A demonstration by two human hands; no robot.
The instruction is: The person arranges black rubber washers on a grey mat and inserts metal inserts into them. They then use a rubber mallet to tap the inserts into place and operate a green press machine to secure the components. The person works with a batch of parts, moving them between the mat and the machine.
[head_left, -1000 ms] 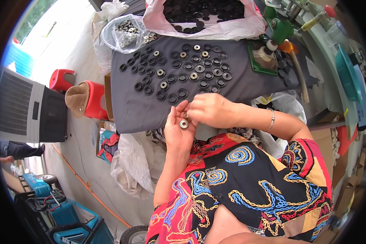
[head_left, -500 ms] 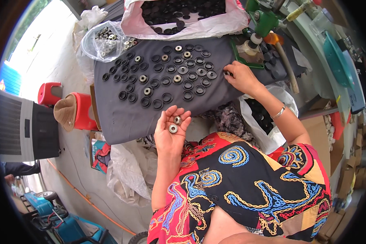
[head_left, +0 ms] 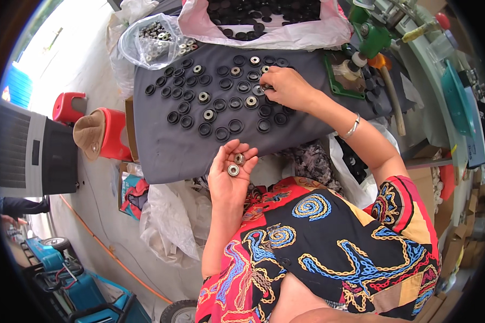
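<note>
My left hand (head_left: 230, 175) is palm up below the cloth's near edge, fingers curled around two small ball bearings; one steel bearing (head_left: 233, 170) lies flat on the palm. Over the right part of the layout, my right hand (head_left: 288, 89) pinches with thumb and fingers at a small dark, partly metallic piece, mostly hidden by the fingertips. Black round caps (head_left: 235, 126) lie spread on the grey cloth (head_left: 161, 156). Several of them have a silver bearing (head_left: 209, 115) in the middle; others show an open hollow.
A green hand press (head_left: 347, 81) stands at the right beside a hammer (head_left: 394, 102). Behind the layout is a white sack (head_left: 318, 35) of black caps; left of it, a clear bag (head_left: 145, 46) of bearings. Red stools (head_left: 110, 137) and a grey cooler (head_left: 32, 153) stand left.
My right hand has moved left from beside the press to over the caps. My left hand stays nearly in place with the two bearings. The whole view has shifted slightly.
</note>
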